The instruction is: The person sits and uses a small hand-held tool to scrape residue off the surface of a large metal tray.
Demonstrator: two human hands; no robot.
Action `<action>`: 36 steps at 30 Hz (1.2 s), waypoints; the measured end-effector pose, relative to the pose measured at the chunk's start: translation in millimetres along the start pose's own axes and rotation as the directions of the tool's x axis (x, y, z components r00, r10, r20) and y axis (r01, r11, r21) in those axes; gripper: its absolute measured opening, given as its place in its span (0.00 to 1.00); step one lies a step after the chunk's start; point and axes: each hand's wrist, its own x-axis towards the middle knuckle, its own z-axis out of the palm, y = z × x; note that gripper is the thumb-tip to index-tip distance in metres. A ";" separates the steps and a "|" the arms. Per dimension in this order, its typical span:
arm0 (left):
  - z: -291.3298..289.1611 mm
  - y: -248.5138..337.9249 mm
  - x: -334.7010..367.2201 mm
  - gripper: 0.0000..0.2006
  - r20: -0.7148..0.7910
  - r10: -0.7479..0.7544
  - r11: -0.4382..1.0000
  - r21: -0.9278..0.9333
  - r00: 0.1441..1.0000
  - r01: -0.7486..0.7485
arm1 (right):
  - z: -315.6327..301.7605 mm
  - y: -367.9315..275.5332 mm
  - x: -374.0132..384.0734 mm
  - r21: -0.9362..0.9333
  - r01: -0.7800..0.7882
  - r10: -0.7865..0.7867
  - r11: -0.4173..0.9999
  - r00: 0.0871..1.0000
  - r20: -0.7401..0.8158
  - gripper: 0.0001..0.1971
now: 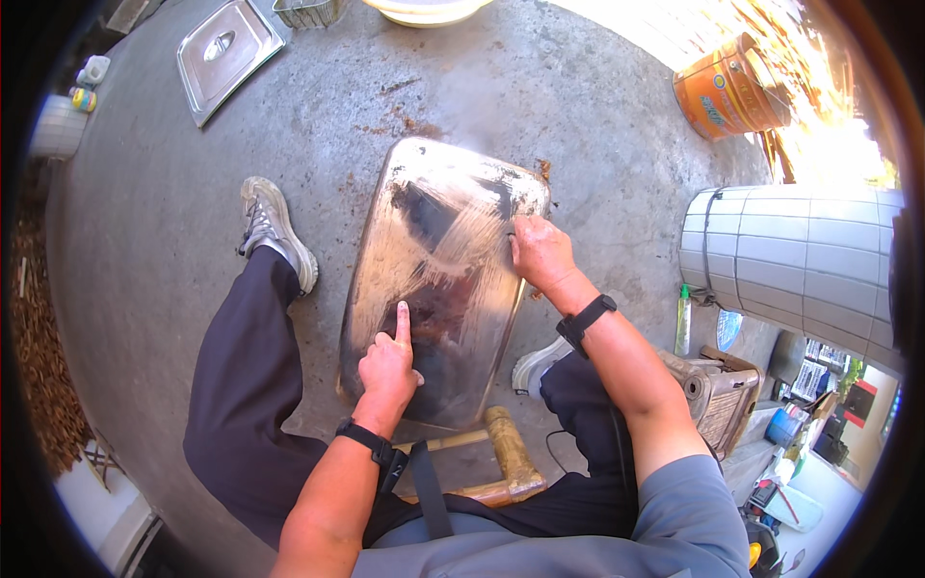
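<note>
A rectangular metal pan (434, 275) with rounded corners lies at a slant on the floor between my feet. Black burnt patches cover parts of its face, with pale scraped streaks between them. My left hand (387, 366) is over its near left part, index finger stretched forward, the other fingers curled, holding nothing I can see. At the pan's right side my right hand (541, 250) is closed. Something small and dark shows at its fingertips, too hidden to name.
A steel lid (224, 56) lies far left, near a wire basket (308, 12) and a pale basin (429, 10). An orange bucket (723, 96) stands far right, above a white-tiled pillar (790, 260). A bamboo stool (511, 458) is beneath me; a green bottle (683, 323) stands right.
</note>
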 end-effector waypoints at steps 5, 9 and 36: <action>-0.7 -0.5 -0.7 0.63 -0.002 -0.007 1.000 0.004 1.000 0.007 | 10.8 -3.5 -11.1 0.052 0.071 -0.069 0.996 0.997 -0.032 0.03; 0.5 2.0 2.0 0.63 0.002 -0.003 1.000 -0.004 1.000 0.003 | 6.1 15.1 5.4 -0.012 -0.011 0.009 1.000 0.988 -0.156 0.04; 1.1 -0.4 3.1 0.62 0.009 -0.008 1.000 -0.024 1.000 0.008 | 18.4 -25.4 -19.9 0.096 0.173 -0.176 0.980 0.984 0.029 0.02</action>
